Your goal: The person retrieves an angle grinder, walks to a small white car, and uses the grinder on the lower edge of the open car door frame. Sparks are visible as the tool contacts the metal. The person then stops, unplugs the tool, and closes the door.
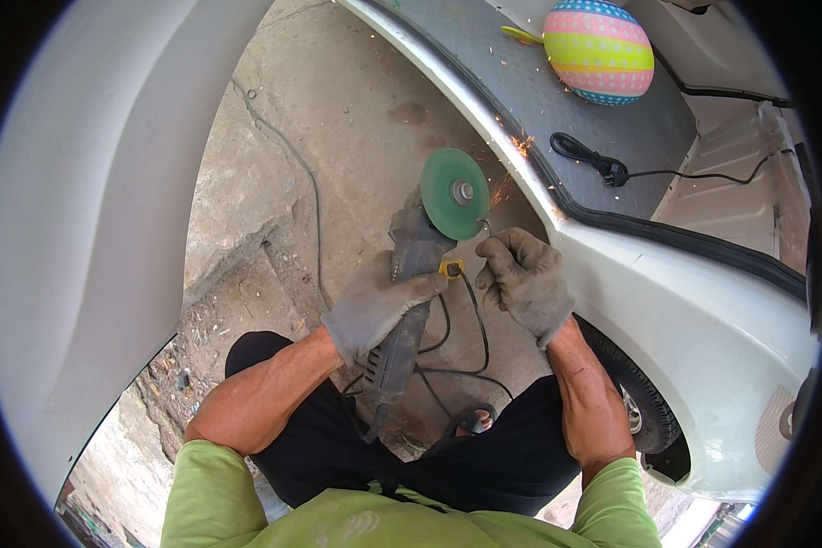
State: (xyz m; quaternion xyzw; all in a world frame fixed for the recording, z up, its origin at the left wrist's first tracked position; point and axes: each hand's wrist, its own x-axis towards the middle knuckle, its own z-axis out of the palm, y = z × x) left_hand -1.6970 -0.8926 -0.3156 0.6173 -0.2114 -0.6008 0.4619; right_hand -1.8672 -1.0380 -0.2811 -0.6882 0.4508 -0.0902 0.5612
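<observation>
My gloved left hand is wrapped round the dark grey body of an angle grinder. Its green disc faces up and away from me. Between the fingers of my gloved right hand is a thin bent metal piece, pinched so that its tip meets the disc's right edge. Orange sparks fly from there toward the vehicle's door sill. Most of the metal piece is hidden in my fingers. Both gloves are grey.
A white door panel stands on the left; the vehicle's white body and a tyre are on the right. Inside lie a striped ball and a plug with cord. A yellow socket and black cables lie on the concrete.
</observation>
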